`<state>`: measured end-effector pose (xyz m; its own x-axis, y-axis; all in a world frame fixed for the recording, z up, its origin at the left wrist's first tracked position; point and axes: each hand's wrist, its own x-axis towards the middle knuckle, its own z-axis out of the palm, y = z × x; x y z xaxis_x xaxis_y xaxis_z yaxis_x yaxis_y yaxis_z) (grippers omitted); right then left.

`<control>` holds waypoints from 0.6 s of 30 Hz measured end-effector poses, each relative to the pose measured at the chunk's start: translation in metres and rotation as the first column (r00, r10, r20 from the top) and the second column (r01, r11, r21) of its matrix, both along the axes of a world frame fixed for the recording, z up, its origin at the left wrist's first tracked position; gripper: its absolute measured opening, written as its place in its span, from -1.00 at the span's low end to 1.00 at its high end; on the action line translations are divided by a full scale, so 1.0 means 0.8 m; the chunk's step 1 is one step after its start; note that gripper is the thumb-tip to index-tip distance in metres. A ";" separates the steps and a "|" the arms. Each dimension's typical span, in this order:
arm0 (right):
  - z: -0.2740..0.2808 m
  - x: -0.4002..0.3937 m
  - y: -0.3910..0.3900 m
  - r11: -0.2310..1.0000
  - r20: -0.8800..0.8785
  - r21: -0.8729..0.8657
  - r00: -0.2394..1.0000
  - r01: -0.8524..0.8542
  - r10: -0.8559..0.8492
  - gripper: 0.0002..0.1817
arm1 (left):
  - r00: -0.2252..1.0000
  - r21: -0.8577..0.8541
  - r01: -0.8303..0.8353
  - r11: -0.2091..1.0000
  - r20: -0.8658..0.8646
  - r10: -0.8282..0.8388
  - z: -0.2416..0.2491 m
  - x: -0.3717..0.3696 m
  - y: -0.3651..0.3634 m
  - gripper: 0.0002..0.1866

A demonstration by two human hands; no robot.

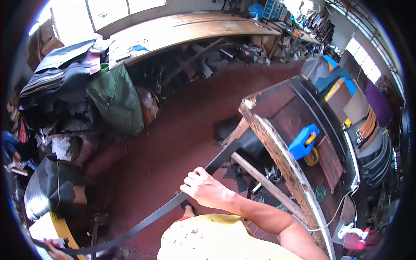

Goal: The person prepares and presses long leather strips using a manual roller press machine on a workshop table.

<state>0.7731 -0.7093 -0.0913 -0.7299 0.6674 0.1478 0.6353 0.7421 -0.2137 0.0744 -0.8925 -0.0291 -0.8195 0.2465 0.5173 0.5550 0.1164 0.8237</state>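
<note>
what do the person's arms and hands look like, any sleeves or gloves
Both hands are bare, no gloves. The right hand shows no ring or watch, and its forearm is uncovered up to the elbow, so no long sleeve. The yellow shirt has dark spots. Only part of the left hand shows at the frame's edge.

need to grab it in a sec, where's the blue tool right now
In the head view the blue tool lies on the worn workbench at right, beside a yellow ring, beyond the right hand gripping the dark strap.

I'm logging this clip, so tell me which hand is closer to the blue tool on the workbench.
Right. The right hand grips the dark strap just left of the workbench holding the blue tool; the left hand holds the strap's far end at the bottom-left corner.
</note>
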 end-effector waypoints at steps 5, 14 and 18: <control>0.031 0.021 0.117 0.981 -0.003 0.104 0.986 0.165 -0.166 -0.88 | 0.959 -0.130 0.278 0.952 -0.013 -0.282 -0.061 0.052 0.243 -0.62; 0.079 0.215 0.326 0.789 0.008 0.274 0.819 0.550 -0.574 -0.56 | 0.882 0.006 0.381 0.924 0.298 -0.366 -0.056 0.194 0.510 -0.79; 0.086 0.343 0.441 0.713 0.006 0.287 0.743 0.640 -0.670 -0.48 | 0.654 0.242 0.609 0.755 0.386 -0.651 -0.077 0.243 0.597 -0.71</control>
